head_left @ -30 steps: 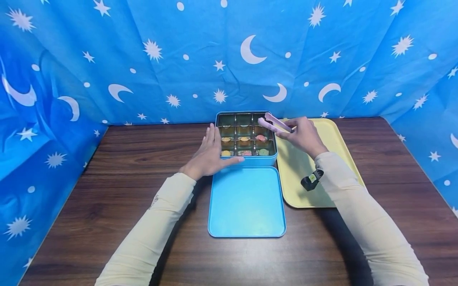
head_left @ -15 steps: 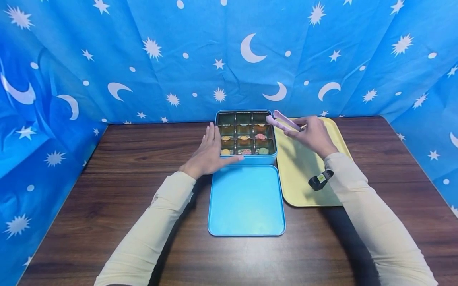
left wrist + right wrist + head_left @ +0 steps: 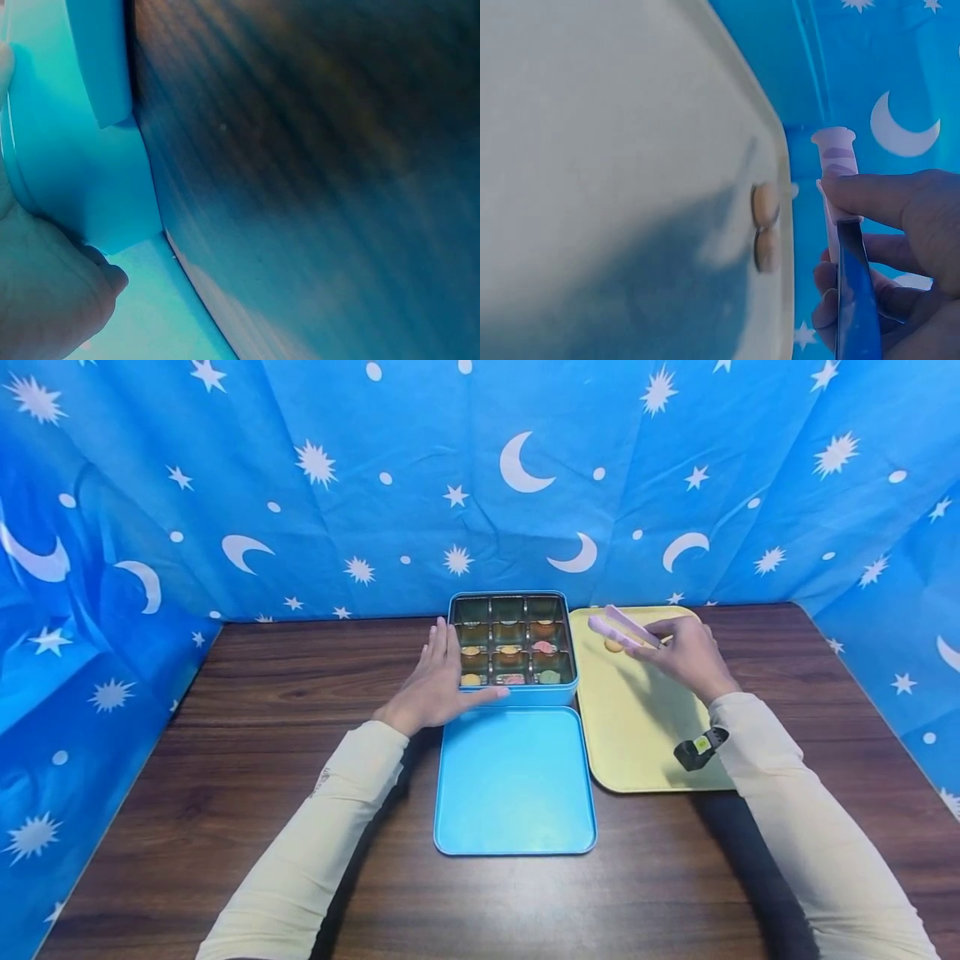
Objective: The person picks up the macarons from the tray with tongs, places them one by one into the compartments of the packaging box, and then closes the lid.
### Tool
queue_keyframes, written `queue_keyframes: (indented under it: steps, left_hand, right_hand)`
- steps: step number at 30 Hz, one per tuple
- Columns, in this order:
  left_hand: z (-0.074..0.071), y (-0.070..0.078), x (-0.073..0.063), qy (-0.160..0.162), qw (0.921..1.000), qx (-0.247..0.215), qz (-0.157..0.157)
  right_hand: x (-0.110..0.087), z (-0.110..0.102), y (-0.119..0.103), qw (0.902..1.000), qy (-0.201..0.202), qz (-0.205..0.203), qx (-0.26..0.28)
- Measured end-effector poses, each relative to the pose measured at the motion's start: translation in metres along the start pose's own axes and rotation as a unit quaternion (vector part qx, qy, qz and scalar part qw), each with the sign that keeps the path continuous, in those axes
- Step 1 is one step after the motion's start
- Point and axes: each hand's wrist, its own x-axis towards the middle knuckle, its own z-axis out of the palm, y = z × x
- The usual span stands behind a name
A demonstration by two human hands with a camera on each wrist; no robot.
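My right hand pinches a pair of lilac tongs over the back of the yellow tray; the tongs' tips are spread with nothing between them. Two small round tan cookies lie side by side on the tray in the right wrist view, and part of one cookie shows below the tongs in the head view. My left hand rests straight-fingered along the left side of a blue tin, thumb across its front. Inside the tin's divided insert, small yellow, pink and green sweets sit in several compartments.
The tin's blue lid lies flat directly in front of it. To the right, the yellow tray stands beside the tin on the dark wooden table. A blue star-and-moon curtain hangs close behind.
My right hand has carried the tongs rightward from above the tin's back right corner to over the tray. A cookie on the tray has come into view. My left hand stays in place.
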Motion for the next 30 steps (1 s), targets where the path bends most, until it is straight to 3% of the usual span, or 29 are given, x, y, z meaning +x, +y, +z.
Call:
queue_keyframes:
  steps: [11, 20, 30]
  left_hand:
    - [0.001, -0.001, 0.001, -0.001, 1.0, -0.002, 0.001]
    - [0.0, 0.0, 0.0, -0.002, 1.0, -0.005, 0.001]
    - [0.0, 0.0, 0.0, -0.001, 1.0, -0.004, -0.003]
  right_hand:
    - [-0.012, -0.002, 0.023, 0.9994, -0.02, 0.019, -0.019]
    - [-0.015, 0.004, 0.023, 0.9985, -0.035, 0.043, -0.005]
    - [-0.014, 0.011, 0.024, 0.9993, -0.026, 0.01, -0.023]
